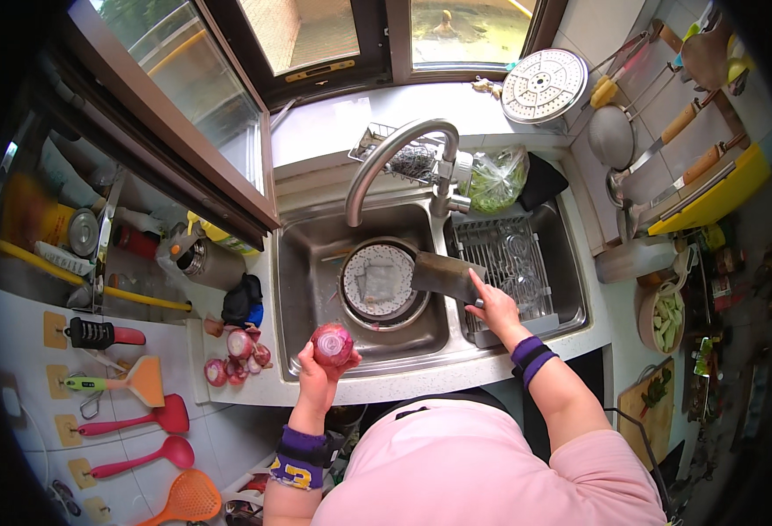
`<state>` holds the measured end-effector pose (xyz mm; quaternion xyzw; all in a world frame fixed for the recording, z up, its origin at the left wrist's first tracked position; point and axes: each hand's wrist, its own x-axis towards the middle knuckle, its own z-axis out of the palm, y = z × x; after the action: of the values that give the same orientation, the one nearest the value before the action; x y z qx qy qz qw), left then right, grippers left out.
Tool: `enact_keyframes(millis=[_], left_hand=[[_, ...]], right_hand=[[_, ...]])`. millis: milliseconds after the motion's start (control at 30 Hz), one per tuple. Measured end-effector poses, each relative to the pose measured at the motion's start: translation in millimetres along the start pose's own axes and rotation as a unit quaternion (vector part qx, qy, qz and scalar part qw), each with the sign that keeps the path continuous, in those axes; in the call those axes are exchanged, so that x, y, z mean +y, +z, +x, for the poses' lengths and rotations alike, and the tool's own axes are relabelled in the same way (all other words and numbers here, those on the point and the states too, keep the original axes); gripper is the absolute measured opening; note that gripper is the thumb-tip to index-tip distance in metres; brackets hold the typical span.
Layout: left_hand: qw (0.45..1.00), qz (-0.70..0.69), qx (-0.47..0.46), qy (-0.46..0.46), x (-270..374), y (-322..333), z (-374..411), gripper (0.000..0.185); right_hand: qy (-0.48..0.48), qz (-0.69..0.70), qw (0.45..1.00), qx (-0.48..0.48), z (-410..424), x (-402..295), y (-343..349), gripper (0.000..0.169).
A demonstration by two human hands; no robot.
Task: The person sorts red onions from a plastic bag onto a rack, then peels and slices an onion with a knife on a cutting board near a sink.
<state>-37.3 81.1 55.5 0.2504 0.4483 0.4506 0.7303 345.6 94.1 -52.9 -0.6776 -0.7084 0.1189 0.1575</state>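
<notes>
My left hand (323, 368) holds a red onion (332, 344) above the sink's front edge, its pale cut end facing up. In my right hand (496, 306) is a cleaver (448, 273), gripped by the handle with the index finger along the blade. The blade reaches over the divider of the double sink (307, 276). Beneath it, in the left basin, a speckled plate (354, 273) sits in a round metal pan (399, 322). A clear, squarish item (378, 283) lies on the plate; I cannot tell what it is. Onion pieces (238, 358) are heaped on the counter at left.
A curved faucet (392, 141) arches over the left basin. In the right basin stands a metal drying rack (478, 243) with glassware. Bagged greens (494, 181) rest behind it. An open window sash (182, 98) juts in from the left. Utensils such as a strainer (611, 137) hang at right.
</notes>
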Motion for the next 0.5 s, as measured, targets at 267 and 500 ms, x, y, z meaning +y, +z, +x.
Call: enact_keyframes(millis=[267, 500], left_hand=[[0.996, -0.065, -0.062, -0.014, 3, 27, 11, 0.057], [0.998, -0.034, -0.036, 0.027, -7, 39, 8, 0.047]], right_hand=[[0.017, -0.015, 0.999, 0.032, 17, -17, -25, 0.076], [-0.062, 0.475, 0.847, -0.232, 41, -155, -52, 0.055]])
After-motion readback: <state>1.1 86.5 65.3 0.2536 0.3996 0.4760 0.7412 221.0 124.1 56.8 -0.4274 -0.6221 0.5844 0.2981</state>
